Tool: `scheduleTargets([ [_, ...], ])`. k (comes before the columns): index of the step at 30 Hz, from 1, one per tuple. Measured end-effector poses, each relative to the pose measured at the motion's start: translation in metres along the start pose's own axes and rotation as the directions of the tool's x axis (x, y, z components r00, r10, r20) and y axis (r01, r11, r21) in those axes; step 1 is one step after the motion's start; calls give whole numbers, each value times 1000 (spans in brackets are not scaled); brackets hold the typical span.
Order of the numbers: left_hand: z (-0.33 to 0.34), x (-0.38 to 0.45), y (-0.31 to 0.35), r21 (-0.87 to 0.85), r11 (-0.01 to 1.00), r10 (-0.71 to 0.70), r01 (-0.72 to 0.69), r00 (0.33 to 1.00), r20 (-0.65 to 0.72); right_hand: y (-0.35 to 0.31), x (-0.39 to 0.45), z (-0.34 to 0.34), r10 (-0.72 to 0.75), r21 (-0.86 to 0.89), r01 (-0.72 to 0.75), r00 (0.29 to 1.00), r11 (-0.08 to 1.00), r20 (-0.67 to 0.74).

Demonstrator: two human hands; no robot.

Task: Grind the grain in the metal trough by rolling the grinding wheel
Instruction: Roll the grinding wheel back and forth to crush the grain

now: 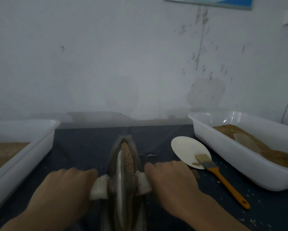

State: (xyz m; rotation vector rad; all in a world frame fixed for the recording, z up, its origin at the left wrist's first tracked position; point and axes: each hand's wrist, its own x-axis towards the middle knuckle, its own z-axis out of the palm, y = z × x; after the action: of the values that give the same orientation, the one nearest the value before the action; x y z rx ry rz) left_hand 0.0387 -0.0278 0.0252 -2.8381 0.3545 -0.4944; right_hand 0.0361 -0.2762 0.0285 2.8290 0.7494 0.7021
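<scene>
A: Where is the metal trough now?

B: It lies on the dark tablecloth, long and narrow like a boat, pointing away from the person. The grinding wheel stands upright inside the trough, in the near half of it. The grain is piled in the trough beyond the wheel, a little to its right side.

A: And the hands?

B: The left hand is left of the trough; its fingers are curled around the white-wrapped handle of the wheel. The right hand is right of the trough and grips the other wrapped handle in the same way.

A: What else is near the trough?

B: To the right of it lies a white disc, and a brush with an orange handle rests with its bristles on the disc. Further right is a white plastic tub with brown ground material and a pale scoop in it. Left of the trough stands another white tub, also with brown material.
</scene>
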Motion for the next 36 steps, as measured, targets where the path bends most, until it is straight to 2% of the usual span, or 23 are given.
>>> scheduleTargets([
  [2, -3, -8, 1, -25, 1000, -13, 14, 1000, 23, -2, -7, -5, 0, -23, 0, 1000, 1000, 5],
  [5, 0, -4, 0, -43, 999, -11, 8, 997, -70, 0, 1, 1, 13, 13, -14, 999, 1000, 39],
  [8, 16, 17, -4, -35, 994, 99, -107, 979, -180, 8, 23, 17, 56, 36, -56, 998, 998, 25],
  [11, 28, 40, -7, -27, 997, 64, -72, 974, -217, 18, 42, 31, 94, 41, -94, 996, 995, 0],
  [13, 30, 51, -6, -9, 1000, 3, -5, 979, -203, 21, 52, 35, 104, 22, -104, 994, 994, -12],
  [16, 30, 53, -7, -50, 999, -25, 18, 989, -146, 18, 56, 30, 90, -5, -91, 996, 996, -12],
  [18, 28, 41, -8, -65, 998, -29, 22, 994, -102, 14, 47, 20, 59, 1, -59, 998, 998, 18],
  [22, 21, 12, -7, -14, 1000, -13, 11, 994, -106, 2, 10, -2, 21, 64, -26, 996, 998, 84],
  [25, 23, -5, -9, -121, 992, -40, 28, 995, -94, -6, -13, -10, 4, -12, -4, 1000, 1000, 11],
  [26, 23, -6, -8, -108, 994, -23, 14, 996, -83, -6, -14, -11, 4, -37, -5, 1000, 999, -12],
  [30, 16, 8, -3, -8, 999, 46, -48, 983, -180, 4, 11, 7, 46, -12, -45, 998, 999, 44],
  [32, 16, 25, 0, 10, 998, 58, -57, 982, -179, 15, 31, 25, 79, -43, -79, 997, 996, 13],
  [34, 20, 45, 1, 63, 998, 42, -29, 976, -212, 24, 49, 38, 125, -43, -125, 992, 991, -1],
  [36, 25, 58, 0, 45, 999, -17, 28, 973, -228, 27, 61, 43, 146, -51, -146, 989, 988, -10],
])
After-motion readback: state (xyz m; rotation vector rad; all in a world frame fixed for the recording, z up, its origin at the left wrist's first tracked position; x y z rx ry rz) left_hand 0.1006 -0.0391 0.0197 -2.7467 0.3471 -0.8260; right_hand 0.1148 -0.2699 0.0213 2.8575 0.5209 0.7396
